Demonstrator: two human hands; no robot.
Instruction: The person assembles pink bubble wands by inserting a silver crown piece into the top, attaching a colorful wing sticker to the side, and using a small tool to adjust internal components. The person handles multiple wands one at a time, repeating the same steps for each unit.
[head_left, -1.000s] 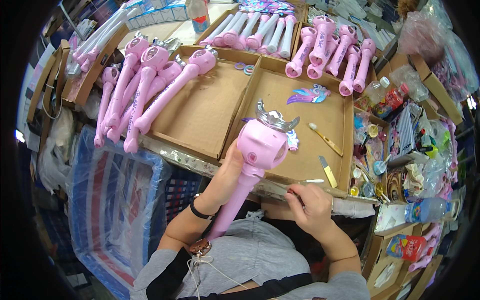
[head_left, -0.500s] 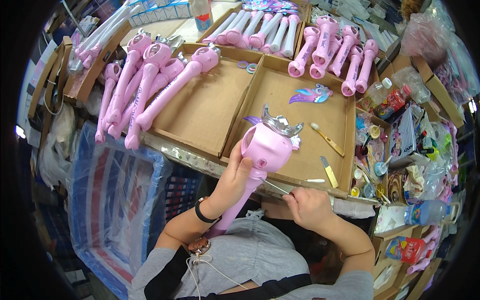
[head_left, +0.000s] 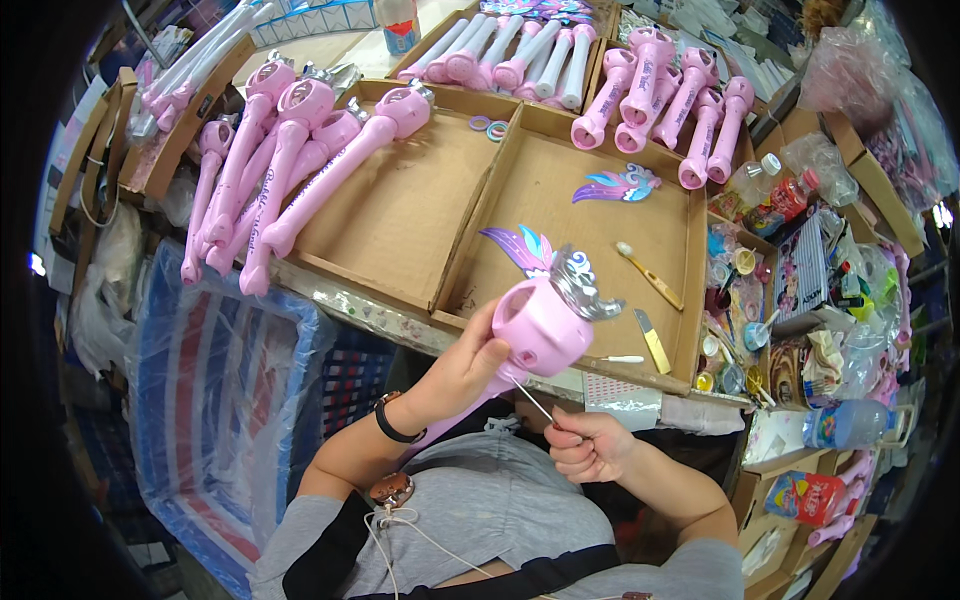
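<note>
Centrally, the left hand [head_left: 462, 372] is wrapping its fingers around the neck of a pink toy wand [head_left: 535, 330], just below its round head, keeping the head tilted up and steady above the lap. Just below and to the right of that hand, the right hand [head_left: 590, 447] is pinching a thin metal pick [head_left: 531, 400] between closed fingertips, its point reaching up to the underside of the wand's head, seemingly so the fine work sits close to the eyes. A silver crown piece [head_left: 578, 283] and a purple-and-blue wing [head_left: 520, 247] are sitting on top of the head. Beyond both hands, a cardboard tray [head_left: 690, 300] is holding another wing [head_left: 618, 185], a small brush [head_left: 648, 274] and a flat yellow tool [head_left: 653, 341]; further left, finished pink wands [head_left: 290, 170] are leaning in a pile. The wand's handle is mostly hidden behind the left wrist, and exactly where the pick's tip touches is too small to make out.
</note>
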